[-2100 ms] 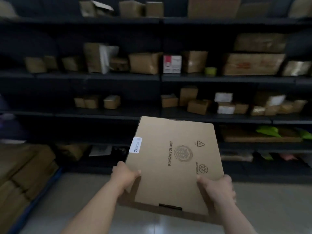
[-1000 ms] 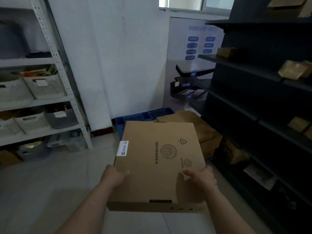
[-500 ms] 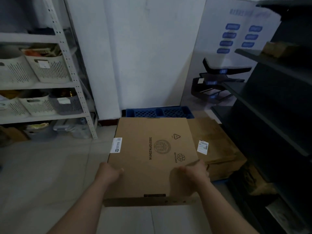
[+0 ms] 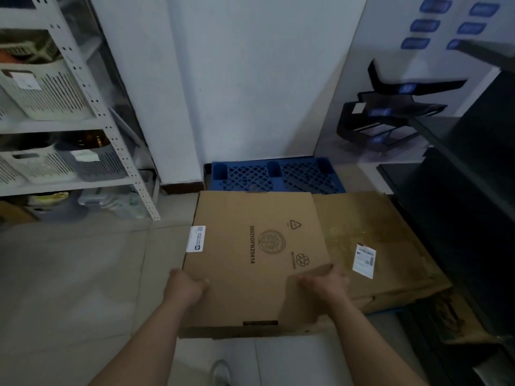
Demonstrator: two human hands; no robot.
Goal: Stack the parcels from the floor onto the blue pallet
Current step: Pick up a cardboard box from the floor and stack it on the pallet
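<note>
Held the flat parcel [image 4: 259, 260] level at lower centre of the frame, left hand [image 4: 185, 285] curled on its left edge and right hand [image 4: 324, 282] pinching the right edge (presumably for balance), below the blue pallet [image 4: 276, 175], beside the stacked parcels [image 4: 376, 218] at right.

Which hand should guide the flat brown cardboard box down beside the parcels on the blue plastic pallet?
Probably the right hand: it grips the box edge nearest the stacked parcels; the left hand is over floor.
</note>
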